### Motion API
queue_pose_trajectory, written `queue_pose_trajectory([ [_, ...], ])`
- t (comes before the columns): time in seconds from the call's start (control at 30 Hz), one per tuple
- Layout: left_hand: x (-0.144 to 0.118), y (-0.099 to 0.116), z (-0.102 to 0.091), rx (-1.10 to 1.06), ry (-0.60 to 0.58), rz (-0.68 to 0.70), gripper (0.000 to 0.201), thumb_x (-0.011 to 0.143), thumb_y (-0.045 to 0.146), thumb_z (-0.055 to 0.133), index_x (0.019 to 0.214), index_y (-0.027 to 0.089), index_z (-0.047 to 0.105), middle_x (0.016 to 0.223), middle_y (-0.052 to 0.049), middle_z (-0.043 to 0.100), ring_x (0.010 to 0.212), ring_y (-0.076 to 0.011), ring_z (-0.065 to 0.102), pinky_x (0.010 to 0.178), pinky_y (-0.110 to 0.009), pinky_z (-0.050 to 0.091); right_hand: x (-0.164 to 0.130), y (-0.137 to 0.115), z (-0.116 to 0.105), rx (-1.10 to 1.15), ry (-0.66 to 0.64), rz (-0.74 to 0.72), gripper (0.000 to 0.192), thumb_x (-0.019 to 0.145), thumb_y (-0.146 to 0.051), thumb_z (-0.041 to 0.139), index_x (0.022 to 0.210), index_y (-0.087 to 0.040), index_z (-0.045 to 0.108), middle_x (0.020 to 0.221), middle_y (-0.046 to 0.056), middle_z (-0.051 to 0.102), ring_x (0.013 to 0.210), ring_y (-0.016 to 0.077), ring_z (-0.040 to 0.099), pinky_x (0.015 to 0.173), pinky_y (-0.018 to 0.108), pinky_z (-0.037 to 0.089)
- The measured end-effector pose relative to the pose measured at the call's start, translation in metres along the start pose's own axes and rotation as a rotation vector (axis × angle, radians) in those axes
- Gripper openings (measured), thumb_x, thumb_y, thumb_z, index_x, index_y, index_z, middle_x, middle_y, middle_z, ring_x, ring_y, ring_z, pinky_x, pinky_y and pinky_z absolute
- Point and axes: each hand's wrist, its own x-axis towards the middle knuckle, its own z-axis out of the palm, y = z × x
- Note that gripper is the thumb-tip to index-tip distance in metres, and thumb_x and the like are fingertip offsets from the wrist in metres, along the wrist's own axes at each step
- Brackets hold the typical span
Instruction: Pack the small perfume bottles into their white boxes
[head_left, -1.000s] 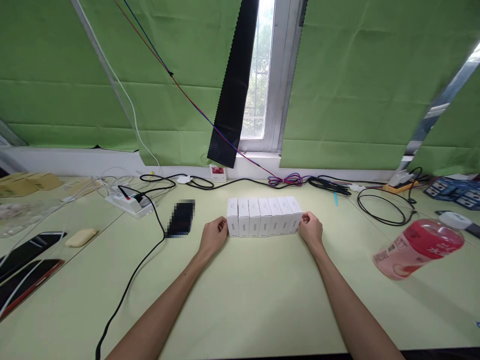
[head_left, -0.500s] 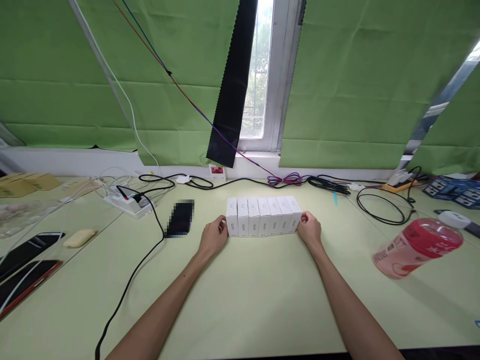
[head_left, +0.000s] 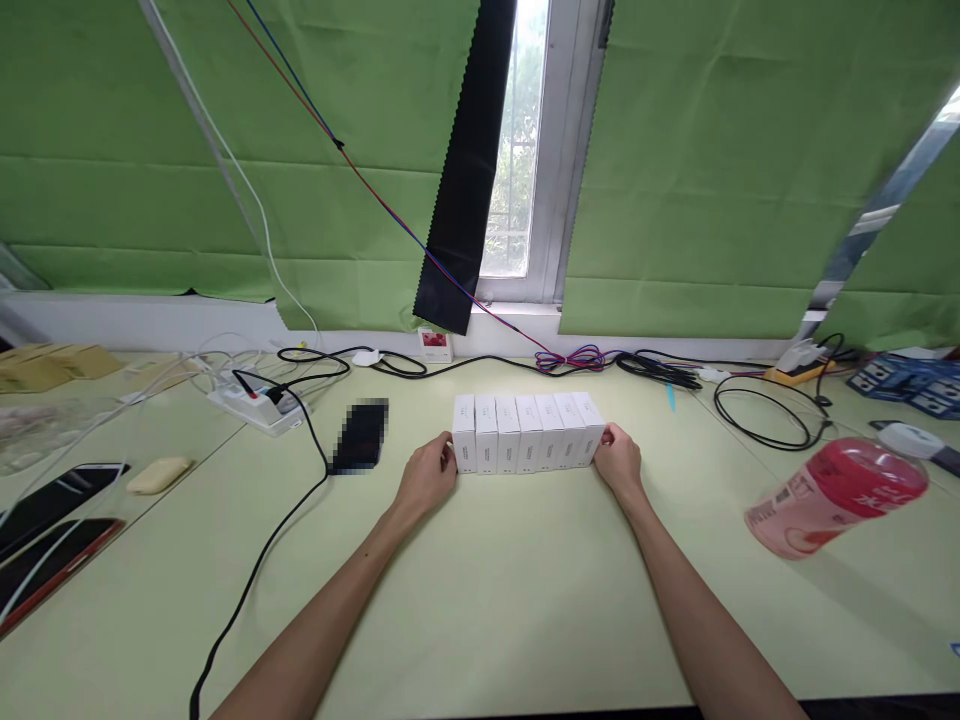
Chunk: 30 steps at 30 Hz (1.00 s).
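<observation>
Between left hand (head_left: 427, 475) and right hand (head_left: 619, 460): seven closed white boxes (head_left: 530, 445).

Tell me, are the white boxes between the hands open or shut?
Shut: the white boxes all show flat tops, with no flap raised.

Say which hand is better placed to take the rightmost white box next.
Probably the right hand: it appears to touch the rightmost white box, while the left hand is at the opposite end of the row.
</observation>
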Motion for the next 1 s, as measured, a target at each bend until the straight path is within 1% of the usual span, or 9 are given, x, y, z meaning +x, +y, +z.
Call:
queue_pose_trajectory([
  [0.1,0.001,-0.001,-0.001,0.011,0.051,0.01,0.021,0.088,0.024,0.046,0.093,0.02,0.066,0.09,-0.009,0.071,0.083,-0.0261,0.067,0.07,-0.034,0.049,0.004,0.003,-0.002,-0.024,0.008,-0.029,0.021,0.076,-0.029,0.05,0.087,-0.021,0.065,0.082,0.006,0.073,0.081,0.0242,0.064,0.071,0.032,0.044],
  [0.2,0.003,-0.007,0.0,0.015,0.123,0.015,0.031,0.092,0.029,0.043,0.106,0.016,0.067,0.111,-0.015,0.07,0.107,-0.03,0.064,0.092,-0.04,0.05,0.01,0.01,-0.008,-0.047,0.025,-0.064,0.034,0.079,-0.029,0.049,0.105,-0.019,0.068,0.103,0.01,0.075,0.101,0.028,0.065,0.092,0.039,0.044],
  [0.33,0.006,-0.018,0.006,0.02,0.151,0.02,0.04,0.095,0.033,0.041,0.124,0.013,0.062,0.137,-0.018,0.061,0.136,-0.033,0.05,0.114,-0.047,0.038,0.014,0.024,-0.009,-0.1,-0.004,-0.101,0.048,0.082,-0.029,0.048,0.127,-0.018,0.063,0.137,0.013,0.064,0.129,0.0306,0.055,0.112,0.047,0.033],
  [0.43,0.006,-0.024,0.013,0.029,0.126,0.024,0.04,0.095,0.033,0.042,0.123,0.013,0.062,0.138,-0.02,0.061,0.142,-0.0366,0.043,0.118,-0.055,0.031,0.013,0.032,-0.003,-0.172,-0.094,-0.133,0.045,0.089,-0.03,0.043,0.127,-0.019,0.065,0.148,0.013,0.056,0.143,0.0316,0.042,0.12,0.053,0.02],
  [0.6,0.006,-0.027,0.018,0.011,0.117,0.032,0.036,0.094,0.031,0.043,0.117,0.016,0.065,0.136,-0.018,0.063,0.141,-0.0348,0.044,0.119,-0.055,0.029,0.01,0.034,0.002,-0.155,-0.109,-0.147,0.037,0.091,-0.029,0.042,0.114,-0.021,0.071,0.146,0.012,0.058,0.145,0.0303,0.041,0.12,0.056,0.019],
  [0.73,0.005,-0.019,0.012,-0.038,0.14,0.012,0.031,0.092,0.031,0.045,0.108,0.017,0.067,0.129,-0.018,0.066,0.137,-0.0351,0.049,0.115,-0.054,0.034,0.009,0.029,-0.003,-0.093,-0.091,-0.121,0.036,0.088,-0.029,0.045,0.112,-0.02,0.071,0.143,0.013,0.06,0.142,0.0302,0.044,0.12,0.054,0.021],
  [0.87,-0.003,-0.002,-0.001,-0.123,0.174,-0.019,0.044,0.101,0.041,0.03,0.097,0.018,0.068,0.103,-0.014,0.073,0.109,-0.031,0.065,0.096,-0.044,0.048,0.001,0.017,-0.013,0.01,-0.055,-0.052,0.042,0.091,-0.039,0.042,0.113,-0.018,0.071,0.131,0.014,0.068,0.126,0.0308,0.059,0.108,0.045,0.041],
  [0.93,-0.009,0.008,-0.007,-0.17,0.186,-0.015,0.053,0.104,0.046,0.022,0.107,0.017,0.066,0.101,-0.012,0.072,0.098,-0.0272,0.067,0.087,-0.039,0.05,-0.008,0.009,-0.017,0.073,-0.025,-0.01,0.053,0.096,-0.051,0.033,0.108,-0.017,0.071,0.117,0.015,0.075,0.112,0.0297,0.067,0.093,0.039,0.05],
  [1.0,-0.014,0.016,-0.009,-0.212,0.158,0.008,0.052,0.103,0.051,0.026,0.126,0.017,0.059,0.107,-0.011,0.07,0.089,-0.0228,0.066,0.077,-0.034,0.052,-0.021,-0.002,-0.018,0.252,0.036,0.093,0.064,0.097,-0.062,0.028,0.106,-0.015,0.071,0.111,0.017,0.076,0.107,0.0296,0.07,0.088,0.036,0.052],
])
